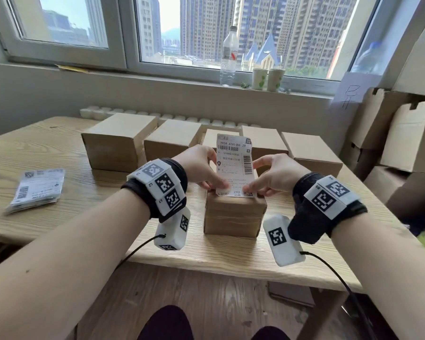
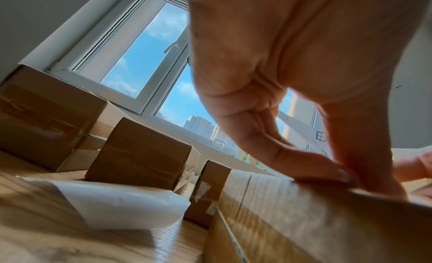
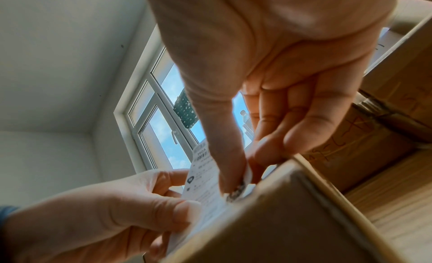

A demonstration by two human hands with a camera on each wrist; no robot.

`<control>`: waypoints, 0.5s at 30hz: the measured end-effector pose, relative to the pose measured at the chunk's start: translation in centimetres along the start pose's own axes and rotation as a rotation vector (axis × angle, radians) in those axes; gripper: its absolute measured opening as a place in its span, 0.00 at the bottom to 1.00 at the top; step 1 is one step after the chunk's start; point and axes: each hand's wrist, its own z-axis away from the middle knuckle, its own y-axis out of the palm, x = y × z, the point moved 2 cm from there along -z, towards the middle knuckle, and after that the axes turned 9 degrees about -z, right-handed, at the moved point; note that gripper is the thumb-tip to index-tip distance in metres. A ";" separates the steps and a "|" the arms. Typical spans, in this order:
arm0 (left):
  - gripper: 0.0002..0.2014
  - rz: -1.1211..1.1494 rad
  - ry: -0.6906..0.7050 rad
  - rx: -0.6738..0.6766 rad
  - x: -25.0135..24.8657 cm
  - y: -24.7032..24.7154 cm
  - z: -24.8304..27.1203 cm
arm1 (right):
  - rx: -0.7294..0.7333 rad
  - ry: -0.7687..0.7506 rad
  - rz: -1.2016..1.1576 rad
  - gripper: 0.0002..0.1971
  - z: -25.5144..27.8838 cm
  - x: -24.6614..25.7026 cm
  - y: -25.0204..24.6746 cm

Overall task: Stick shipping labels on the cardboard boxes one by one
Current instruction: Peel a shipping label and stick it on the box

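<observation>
Indoors, a grainy wooden worktop [image 1: 59, 148] by a window [image 1: 123, 33]; near its front edge both hands [image 1: 199, 168] [image 1: 277, 174] grip a papery label [image 1: 234, 165] on a square cardboard box [image 1: 233, 217].

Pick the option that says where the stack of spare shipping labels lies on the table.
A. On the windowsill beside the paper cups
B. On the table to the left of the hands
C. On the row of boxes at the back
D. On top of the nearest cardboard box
B: the stack of labels lies flat on the wooden table, left of the left hand, apart from the boxes.
</observation>
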 end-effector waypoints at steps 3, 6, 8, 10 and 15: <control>0.19 -0.014 0.003 0.011 -0.1 -0.1 0.0 | 0.006 0.000 0.013 0.32 -0.1 0.0 0.0; 0.22 -0.028 -0.008 0.020 -0.2 -0.3 -0.1 | 0.010 -0.002 0.031 0.33 -0.1 0.0 0.0; 0.23 -0.031 -0.015 0.026 -0.2 -0.3 -0.2 | 0.012 -0.001 0.043 0.34 -0.2 0.2 0.1; 0.23 -0.030 -0.018 0.028 -0.1 -0.2 -0.2 | 0.014 -0.004 0.052 0.35 -0.2 0.2 0.2; 0.25 -0.081 0.000 0.011 -0.3 0.2 -0.2 | 0.012 -0.002 0.086 0.39 -0.5 0.1 0.6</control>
